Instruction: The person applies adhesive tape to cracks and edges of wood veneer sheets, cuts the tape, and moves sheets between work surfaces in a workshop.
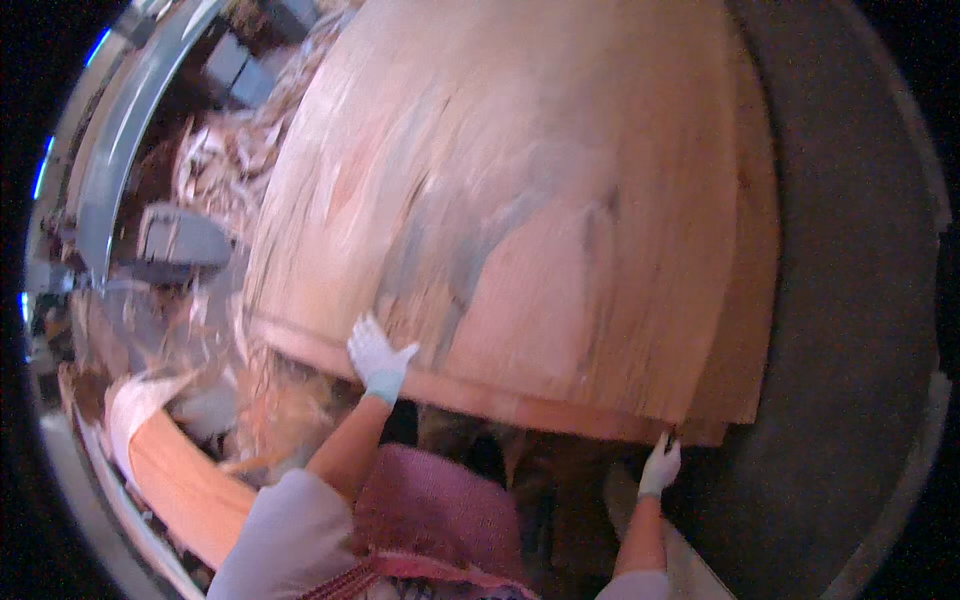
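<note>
Wide, thin wood veneer sheets [530, 290] lie in a stack before me, pinkish-tan with grey streaks and a darker strip along the right. My left hand [378, 358], in a white glove, rests on the near edge of the top sheet, left of the middle, with its fingers and thumb apart. At the near right corner, my right hand [660, 466], also gloved, pinches the sheet's edge between thumb and fingers. How many layers it grips cannot be made out.
Torn veneer scraps [225, 165] are heaped beyond the stack's left side, near grey blocks [185, 238]. A curled veneer piece [185, 480] lies at lower left. A long metal rail [135, 150] runs along the far left. Dark floor [850, 250] borders the stack's right side.
</note>
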`<action>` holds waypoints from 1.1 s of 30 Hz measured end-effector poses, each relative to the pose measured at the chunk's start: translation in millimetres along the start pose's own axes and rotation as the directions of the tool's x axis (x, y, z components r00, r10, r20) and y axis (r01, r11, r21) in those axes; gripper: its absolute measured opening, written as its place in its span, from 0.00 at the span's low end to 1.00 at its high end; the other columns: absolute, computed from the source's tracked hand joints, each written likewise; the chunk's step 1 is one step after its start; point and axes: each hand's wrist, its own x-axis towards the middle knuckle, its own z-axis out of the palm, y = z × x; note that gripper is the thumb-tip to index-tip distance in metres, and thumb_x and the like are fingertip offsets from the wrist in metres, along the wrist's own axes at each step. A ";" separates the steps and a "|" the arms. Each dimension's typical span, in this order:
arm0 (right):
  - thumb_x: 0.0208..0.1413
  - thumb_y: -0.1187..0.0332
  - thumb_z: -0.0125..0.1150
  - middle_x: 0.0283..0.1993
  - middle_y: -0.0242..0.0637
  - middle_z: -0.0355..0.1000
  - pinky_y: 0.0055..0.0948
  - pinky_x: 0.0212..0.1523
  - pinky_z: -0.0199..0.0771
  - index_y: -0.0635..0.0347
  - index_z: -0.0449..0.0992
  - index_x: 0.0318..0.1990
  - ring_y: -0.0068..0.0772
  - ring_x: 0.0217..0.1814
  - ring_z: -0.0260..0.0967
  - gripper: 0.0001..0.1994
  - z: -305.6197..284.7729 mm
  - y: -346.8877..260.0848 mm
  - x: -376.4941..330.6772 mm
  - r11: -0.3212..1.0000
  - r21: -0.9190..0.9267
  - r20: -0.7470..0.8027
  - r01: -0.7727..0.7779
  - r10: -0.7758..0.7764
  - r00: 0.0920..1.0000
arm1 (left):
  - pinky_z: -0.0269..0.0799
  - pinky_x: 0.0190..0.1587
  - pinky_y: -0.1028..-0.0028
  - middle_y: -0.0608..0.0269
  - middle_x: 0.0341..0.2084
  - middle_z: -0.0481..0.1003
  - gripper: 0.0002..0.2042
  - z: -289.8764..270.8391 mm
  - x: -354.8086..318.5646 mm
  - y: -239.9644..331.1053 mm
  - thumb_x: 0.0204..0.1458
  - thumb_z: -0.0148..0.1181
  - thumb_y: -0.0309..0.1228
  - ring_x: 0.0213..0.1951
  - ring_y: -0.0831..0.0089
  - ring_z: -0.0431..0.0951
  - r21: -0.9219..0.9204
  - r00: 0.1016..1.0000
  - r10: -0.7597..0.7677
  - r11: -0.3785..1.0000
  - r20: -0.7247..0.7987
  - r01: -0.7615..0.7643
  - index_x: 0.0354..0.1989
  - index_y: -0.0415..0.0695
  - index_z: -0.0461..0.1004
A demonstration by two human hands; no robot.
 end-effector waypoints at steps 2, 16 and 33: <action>0.61 0.49 0.50 0.50 0.55 0.73 0.45 0.50 0.68 0.67 0.72 0.52 0.58 0.52 0.69 0.27 -25.9 35.1 -4.8 0.995 -0.070 -0.096 -0.070 0.063 0.993 | 0.44 0.68 0.56 0.45 0.67 0.53 0.57 6.9 -1.8 -8.0 0.36 0.68 0.58 0.68 0.52 0.51 -0.038 1.000 -0.009 0.999 -0.013 0.009 0.68 0.34 0.46; 0.62 0.50 0.51 0.41 0.51 0.74 0.46 0.45 0.68 0.63 0.74 0.42 0.53 0.45 0.69 0.21 -158.9 55.6 79.1 0.972 -0.200 -0.305 -0.119 0.053 0.951 | 0.69 0.51 0.58 0.51 0.52 0.68 0.40 30.8 4.5 1.0 0.38 0.73 0.40 0.50 0.53 0.72 -0.108 0.997 -0.070 0.992 -0.010 0.069 0.61 0.42 0.59; 0.61 0.47 0.49 0.43 0.54 0.75 0.46 0.45 0.69 0.66 0.75 0.45 0.55 0.46 0.71 0.26 -25.1 -125.4 47.9 0.997 0.059 0.019 0.039 -0.040 0.999 | 0.71 0.48 0.57 0.48 0.46 0.71 0.30 22.9 18.5 -28.2 0.42 0.69 0.40 0.46 0.50 0.75 -0.138 0.989 -0.137 0.982 -0.055 0.128 0.53 0.43 0.64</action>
